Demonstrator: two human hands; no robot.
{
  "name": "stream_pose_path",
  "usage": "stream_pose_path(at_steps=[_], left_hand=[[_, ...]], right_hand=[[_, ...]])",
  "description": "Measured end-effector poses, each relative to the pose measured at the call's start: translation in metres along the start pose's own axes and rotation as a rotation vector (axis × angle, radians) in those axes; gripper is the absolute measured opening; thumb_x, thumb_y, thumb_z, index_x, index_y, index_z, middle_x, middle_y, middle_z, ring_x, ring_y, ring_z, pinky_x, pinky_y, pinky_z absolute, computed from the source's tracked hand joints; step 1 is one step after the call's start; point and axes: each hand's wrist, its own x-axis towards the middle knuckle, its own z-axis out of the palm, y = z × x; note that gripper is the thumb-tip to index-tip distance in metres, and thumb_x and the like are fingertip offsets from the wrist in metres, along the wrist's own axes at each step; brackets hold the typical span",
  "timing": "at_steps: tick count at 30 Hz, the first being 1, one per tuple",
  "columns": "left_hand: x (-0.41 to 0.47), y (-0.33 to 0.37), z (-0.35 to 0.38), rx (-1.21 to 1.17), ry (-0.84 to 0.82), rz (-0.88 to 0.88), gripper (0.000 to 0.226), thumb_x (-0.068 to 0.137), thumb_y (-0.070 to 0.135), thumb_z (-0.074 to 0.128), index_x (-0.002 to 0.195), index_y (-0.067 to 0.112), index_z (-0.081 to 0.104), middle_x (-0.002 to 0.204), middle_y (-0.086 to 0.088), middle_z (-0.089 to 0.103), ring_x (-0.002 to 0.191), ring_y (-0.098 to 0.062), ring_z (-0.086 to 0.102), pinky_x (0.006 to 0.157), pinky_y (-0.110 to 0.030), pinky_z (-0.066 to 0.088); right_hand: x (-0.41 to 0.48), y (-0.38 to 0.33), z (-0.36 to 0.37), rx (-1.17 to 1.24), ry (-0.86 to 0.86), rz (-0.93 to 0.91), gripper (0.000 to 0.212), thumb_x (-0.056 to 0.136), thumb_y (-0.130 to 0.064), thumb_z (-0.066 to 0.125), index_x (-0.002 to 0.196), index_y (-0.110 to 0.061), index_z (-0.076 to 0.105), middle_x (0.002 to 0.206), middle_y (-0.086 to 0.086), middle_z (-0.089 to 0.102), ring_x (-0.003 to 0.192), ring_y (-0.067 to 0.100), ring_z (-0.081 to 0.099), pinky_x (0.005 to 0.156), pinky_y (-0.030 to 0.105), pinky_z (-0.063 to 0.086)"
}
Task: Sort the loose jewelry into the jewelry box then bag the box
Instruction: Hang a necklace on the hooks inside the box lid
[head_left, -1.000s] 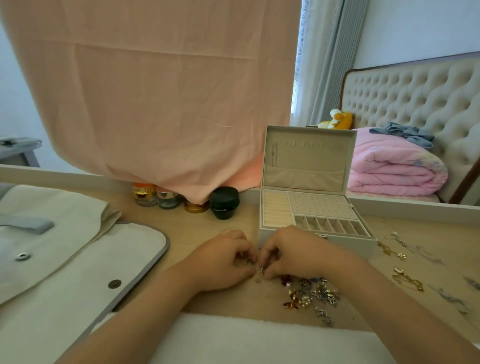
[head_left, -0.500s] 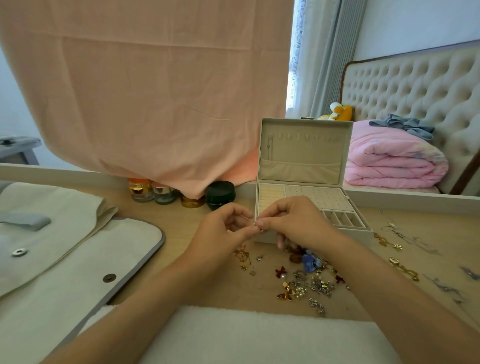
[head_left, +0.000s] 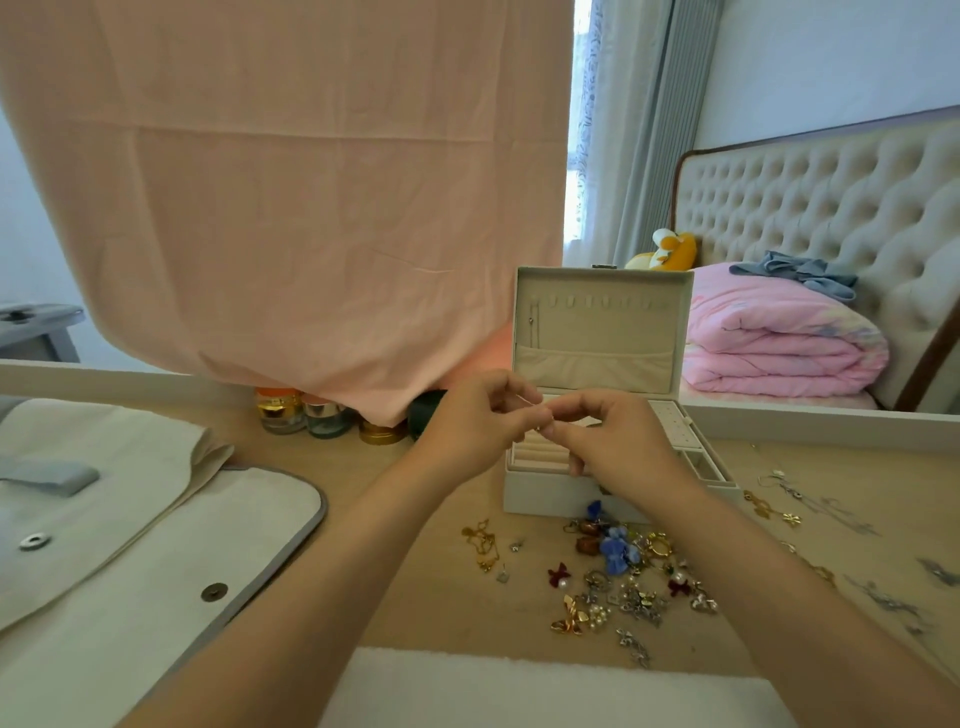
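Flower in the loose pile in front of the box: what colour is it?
Blue. The flower shows best in the head view.

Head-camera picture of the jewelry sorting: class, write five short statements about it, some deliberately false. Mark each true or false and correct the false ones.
1. The jewelry box stands open with its lid upright. True.
2. The left hand and the right hand pinch one small piece between them, above the box. True.
3. All the loose jewelry is in the box. False: a pile lies on the table in front of the box.
4. The cloth bag lies to the right of the box. False: it lies flat to the left.
5. Glass jars stand at the hem of the pink cloth. True.
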Motion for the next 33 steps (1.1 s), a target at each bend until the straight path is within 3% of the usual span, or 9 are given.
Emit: stream_pose_path(at_steps=[2, 5, 8, 12, 16, 21, 26, 30, 33], left_hand=[[0.002, -0.008, 0.006, 0.024, 0.006, 0.009, 0.008, 0.086, 0.026, 0.078, 0.091, 0.023, 0.072, 0.080, 0.005, 0.074, 0.073, -0.004, 0.065, 0.072, -0.026, 0.055], [-0.001, -0.025, 0.007, 0.166, 0.041, 0.009, 0.004, 0.089, 0.032, 0.074, 0.090, 0.028, 0.074, 0.084, 0.012, 0.071, 0.084, -0.005, 0.064, 0.081, -0.030, 0.055], [-0.007, -0.039, 0.004, 0.373, 0.046, 0.041, 0.012, 0.095, 0.036, 0.066, 0.105, 0.033, 0.071, 0.099, 0.018, 0.066, 0.097, -0.001, 0.057, 0.087, -0.028, 0.051], [-0.009, -0.048, 0.007, 0.485, 0.003, 0.159, 0.023, 0.100, 0.032, 0.056, 0.121, 0.033, 0.066, 0.114, 0.019, 0.058, 0.113, 0.000, 0.046, 0.096, -0.020, 0.039], [-0.010, -0.051, 0.010, 0.512, -0.015, 0.240, 0.025, 0.101, 0.028, 0.054, 0.124, 0.028, 0.066, 0.110, 0.019, 0.057, 0.108, 0.002, 0.043, 0.091, -0.016, 0.038], [-0.012, -0.051, 0.011, 0.540, -0.020, 0.307, 0.027, 0.100, 0.032, 0.055, 0.125, 0.030, 0.067, 0.102, 0.023, 0.052, 0.102, 0.002, 0.044, 0.085, -0.016, 0.038], [-0.015, -0.052, 0.011, 0.550, -0.027, 0.314, 0.030, 0.100, 0.036, 0.054, 0.125, 0.029, 0.069, 0.104, 0.018, 0.057, 0.102, 0.001, 0.044, 0.081, -0.010, 0.038], [-0.020, -0.052, 0.011, 0.534, -0.023, 0.320, 0.030, 0.099, 0.038, 0.055, 0.124, 0.029, 0.070, 0.106, 0.016, 0.058, 0.103, 0.001, 0.045, 0.086, -0.020, 0.045], [-0.021, -0.055, 0.012, 0.515, -0.014, 0.308, 0.031, 0.099, 0.038, 0.056, 0.126, 0.031, 0.069, 0.106, 0.017, 0.059, 0.103, 0.001, 0.045, 0.088, -0.018, 0.044]], right_hand=[[0.002, 0.006, -0.002, -0.006, 0.006, 0.000, 0.013, 0.084, -0.018, 0.080, 0.094, -0.025, 0.076, 0.084, -0.002, 0.074, 0.047, 0.016, 0.057, 0.051, 0.028, 0.048], [0.005, 0.017, -0.001, -0.121, 0.023, 0.002, 0.010, 0.079, -0.023, 0.085, 0.085, -0.027, 0.076, 0.076, -0.005, 0.073, 0.051, 0.001, 0.059, 0.052, 0.026, 0.050], [0.010, 0.024, 0.002, -0.272, 0.057, -0.001, 0.012, 0.075, -0.030, 0.087, 0.078, -0.034, 0.076, 0.077, -0.016, 0.072, 0.074, -0.006, 0.064, 0.070, 0.021, 0.052], [0.012, 0.024, 0.007, -0.493, 0.036, -0.026, 0.009, 0.078, -0.041, 0.082, 0.076, -0.037, 0.074, 0.080, -0.020, 0.070, 0.082, -0.004, 0.063, 0.075, 0.026, 0.052], [0.013, 0.024, 0.007, -0.642, 0.019, -0.065, 0.012, 0.081, -0.049, 0.077, 0.078, -0.038, 0.074, 0.082, -0.021, 0.069, 0.083, -0.001, 0.061, 0.074, 0.030, 0.053], [0.015, 0.025, -0.001, -0.649, -0.107, -0.132, 0.005, 0.088, -0.040, 0.070, 0.089, -0.038, 0.075, 0.090, -0.020, 0.067, 0.088, 0.001, 0.060, 0.083, 0.038, 0.055], [0.014, 0.026, -0.005, -0.711, -0.132, -0.149, 0.010, 0.092, -0.040, 0.065, 0.097, -0.040, 0.074, 0.097, -0.021, 0.064, 0.091, 0.001, 0.058, 0.083, 0.033, 0.053], [0.011, 0.029, -0.006, -0.727, -0.108, -0.218, 0.014, 0.093, -0.041, 0.063, 0.102, -0.041, 0.073, 0.094, -0.023, 0.061, 0.079, -0.005, 0.053, 0.072, 0.023, 0.044], [0.011, 0.027, -0.003, -0.647, -0.100, -0.175, 0.013, 0.090, -0.045, 0.068, 0.099, -0.039, 0.076, 0.091, -0.022, 0.065, 0.082, -0.003, 0.056, 0.076, 0.026, 0.050]])
